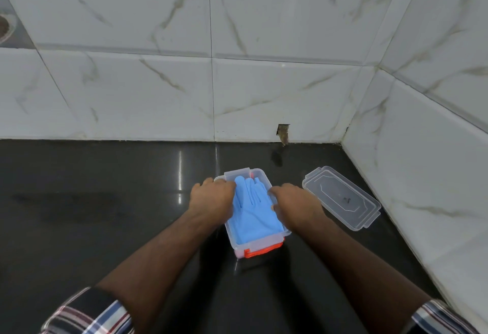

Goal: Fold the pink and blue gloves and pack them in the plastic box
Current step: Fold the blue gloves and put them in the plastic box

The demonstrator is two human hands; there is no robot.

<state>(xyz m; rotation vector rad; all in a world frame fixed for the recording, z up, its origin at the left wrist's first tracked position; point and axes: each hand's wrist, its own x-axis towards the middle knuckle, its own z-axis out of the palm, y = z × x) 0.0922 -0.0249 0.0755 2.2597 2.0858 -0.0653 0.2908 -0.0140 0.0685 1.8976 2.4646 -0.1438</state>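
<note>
Your left hand [215, 196] sits at the left rim of the clear plastic box [260, 241], its fingers curled down over the edge of the blue gloves [252, 211]; whether they pinch the material or only press it you cannot tell, since the fingertips are hidden; a plaid sleeve [89, 315] shows at the lower left corner. The plastic box stands on the dark glossy tabletop [92, 201], its long axis running away from you and tilted slightly to the left; the blue gloves lie flat inside it, fingers pointing to the far end, filling most of the opening; under them a pink-red layer, the pink gloves [264, 250], shows through the near wall, and a sliver of the same colour peeks out at the far end. Your right hand [295, 205] is at the right rim of the box, fingers bent inward onto the right edge of the blue gloves, the tips again out of sight. Just right of that hand the clear lid [343, 197] lies flat on the tabletop, apart from the box and near the marble-tiled wall [422, 175]; a second plaid sleeve [443, 318] shows at the lower right.
</note>
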